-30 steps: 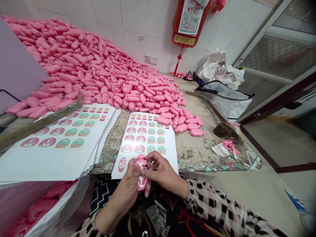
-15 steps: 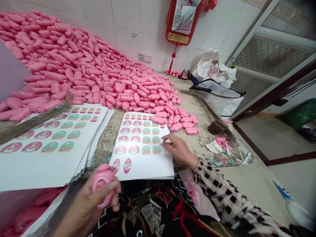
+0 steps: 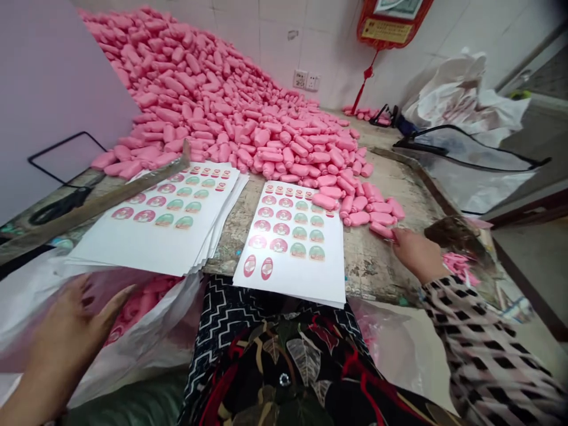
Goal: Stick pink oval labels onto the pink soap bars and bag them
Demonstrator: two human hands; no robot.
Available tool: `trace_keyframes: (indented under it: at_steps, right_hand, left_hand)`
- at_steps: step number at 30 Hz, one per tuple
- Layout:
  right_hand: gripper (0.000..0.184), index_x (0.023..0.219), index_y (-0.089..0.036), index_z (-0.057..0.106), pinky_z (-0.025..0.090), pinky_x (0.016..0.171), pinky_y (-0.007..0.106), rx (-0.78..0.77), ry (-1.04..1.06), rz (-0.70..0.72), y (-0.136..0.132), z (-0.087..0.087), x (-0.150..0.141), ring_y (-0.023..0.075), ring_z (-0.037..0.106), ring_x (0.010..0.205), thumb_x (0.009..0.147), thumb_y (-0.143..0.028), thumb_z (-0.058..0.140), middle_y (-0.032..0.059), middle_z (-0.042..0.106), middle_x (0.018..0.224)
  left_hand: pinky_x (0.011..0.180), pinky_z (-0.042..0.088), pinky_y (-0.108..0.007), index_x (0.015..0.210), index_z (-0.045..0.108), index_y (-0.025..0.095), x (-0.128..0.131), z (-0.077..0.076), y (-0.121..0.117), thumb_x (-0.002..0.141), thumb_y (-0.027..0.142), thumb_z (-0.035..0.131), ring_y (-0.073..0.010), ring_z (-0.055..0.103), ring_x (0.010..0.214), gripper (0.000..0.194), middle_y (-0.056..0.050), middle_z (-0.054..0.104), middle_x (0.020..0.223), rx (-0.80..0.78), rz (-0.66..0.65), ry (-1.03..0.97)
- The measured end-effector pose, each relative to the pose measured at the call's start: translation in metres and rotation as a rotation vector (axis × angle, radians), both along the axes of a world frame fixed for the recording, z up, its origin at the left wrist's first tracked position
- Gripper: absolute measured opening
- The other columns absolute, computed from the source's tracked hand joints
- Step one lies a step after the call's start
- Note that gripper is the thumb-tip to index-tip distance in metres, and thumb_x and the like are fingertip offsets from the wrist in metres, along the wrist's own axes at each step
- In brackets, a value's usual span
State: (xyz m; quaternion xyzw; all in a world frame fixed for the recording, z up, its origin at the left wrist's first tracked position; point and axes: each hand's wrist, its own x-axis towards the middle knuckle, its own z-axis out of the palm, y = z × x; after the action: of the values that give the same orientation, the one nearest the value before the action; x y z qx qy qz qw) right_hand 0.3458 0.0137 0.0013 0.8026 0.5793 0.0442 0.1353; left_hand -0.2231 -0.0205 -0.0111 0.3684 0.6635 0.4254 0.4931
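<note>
My left hand (image 3: 73, 328), fingers spread and holding nothing, is over a translucent plastic bag (image 3: 177, 307) with pink pieces (image 3: 144, 302) inside. At the right end of the pile, my right hand (image 3: 412, 251) is closed, its fingertips at the end of a small pink plastic bottle (image 3: 382, 231). Whether a thin tool is also in those fingers is too small to make out. In front of me lies a white sticker sheet (image 3: 302, 278) with pink and green labels; one pink bottle (image 3: 325, 201) rests on its upper right part.
A large heap of pink bottles (image 3: 213, 106) leans against the wall. Left of the sheet is a stack of sticker sheets (image 3: 142, 242) under a long strip (image 3: 133, 189). Scissors (image 3: 57, 207) lie farther left. Pink scraps (image 3: 461, 266) and a clear bag (image 3: 479, 177) are at right.
The labelled pink bottle has left my left hand, which has moved left over the bag and opened. My right hand has moved right, from the sheet to the bottles. The view has shifted left.
</note>
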Motion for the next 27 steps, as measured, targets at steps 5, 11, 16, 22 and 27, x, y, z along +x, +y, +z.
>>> trace_keyframes:
  at_steps: [5, 11, 16, 22, 27]
  right_hand:
    - [0.044, 0.131, -0.024, 0.046, 0.046, 0.078, 0.035, 0.188, 0.209, 0.492, -0.018, 0.014, -0.079, 0.0247, 0.057, 0.107, 0.088, -0.023, 0.04, 0.0074, 0.049, 0.135]
    - [0.048, 0.129, -0.035, 0.048, 0.047, 0.08, 0.035, 0.187, 0.621, 1.053, -0.036, 0.024, -0.167, 0.0186, 0.061, 0.097, 0.086, -0.015, 0.043, -0.0004, 0.05, 0.135]
    - [0.044, 0.122, -0.031, 0.054, 0.047, 0.084, 0.033, 0.12, 0.977, 1.029, -0.035, 0.027, -0.184, 0.0173, 0.057, 0.105, 0.082, -0.016, 0.047, 0.0014, 0.051, 0.133]
    - [0.029, 0.11, -0.025, 0.06, 0.045, 0.078, 0.03, 0.196, 1.023, 0.537, -0.019, -0.007, -0.196, 0.0158, 0.057, 0.089, 0.092, -0.034, 0.039, 0.003, 0.056, 0.093]
    - [0.023, 0.1, -0.021, 0.06, 0.04, 0.073, 0.029, 0.226, 0.716, 0.548, -0.009, -0.027, -0.212, 0.0181, 0.055, 0.088, 0.092, -0.029, 0.04, 0.0048, 0.057, 0.09]
  left_hand:
    - [0.072, 0.051, -0.024, 0.096, 0.068, 0.022, 0.095, 0.031, -0.003, 0.074, 0.036, 0.068, -0.0177, 0.064, 0.083, 0.026, -0.002, 0.069, 0.096, 0.15, -0.186, 0.09]
    - [0.08, 0.051, -0.039, 0.112, 0.059, 0.012, 0.169, 0.016, 0.015, 0.084, 0.044, 0.053, -0.0232, 0.065, 0.087, 0.043, -0.016, 0.066, 0.1, -0.241, -0.538, -0.808]
    - [0.062, 0.053, -0.031, 0.096, 0.062, 0.009, 0.17, 0.004, 0.011, 0.08, 0.032, 0.06, -0.0213, 0.067, 0.069, 0.028, -0.016, 0.065, 0.09, -0.4, -0.81, -0.932]
    - [0.053, 0.045, -0.025, 0.089, 0.052, 0.021, 0.151, 0.0, -0.005, 0.069, 0.019, 0.068, -0.0132, 0.057, 0.056, 0.026, 0.001, 0.058, 0.072, -0.138, -0.531, -0.618]
    - [0.092, 0.04, -0.035, 0.101, 0.062, 0.024, 0.148, -0.006, -0.01, 0.075, 0.025, 0.064, -0.0215, 0.056, 0.104, 0.026, -0.006, 0.062, 0.109, 0.311, -0.577, 0.214]
